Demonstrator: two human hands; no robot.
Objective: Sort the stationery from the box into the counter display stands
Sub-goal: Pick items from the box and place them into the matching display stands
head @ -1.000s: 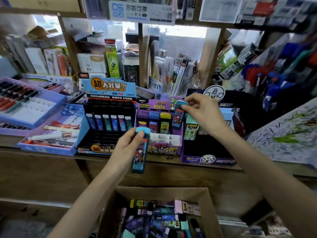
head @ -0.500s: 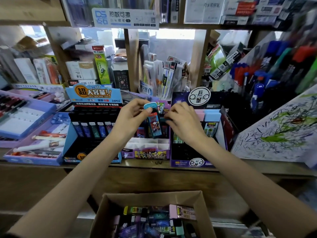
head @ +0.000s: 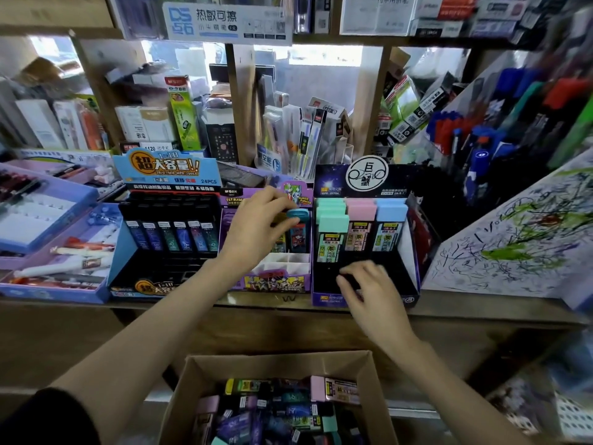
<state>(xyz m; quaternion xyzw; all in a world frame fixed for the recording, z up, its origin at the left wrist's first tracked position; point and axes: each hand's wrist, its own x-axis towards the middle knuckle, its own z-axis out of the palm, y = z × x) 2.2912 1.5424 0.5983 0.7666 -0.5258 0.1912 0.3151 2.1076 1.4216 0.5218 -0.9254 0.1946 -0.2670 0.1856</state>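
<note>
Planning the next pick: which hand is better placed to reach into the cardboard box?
Right. The right hand appears empty, nearer the cardboard box; the left hand pinches a teal-capped lead case at the purple stand.

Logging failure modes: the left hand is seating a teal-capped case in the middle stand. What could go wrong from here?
1. The left hand pinches the teal-capped case only near its cap. That grip could let it tilt and miss its slot in the purple stand.
2. The right hand hangs low at the front of the dark stand. A careless pull back might clip the upright pastel-capped cases behind it.
</note>
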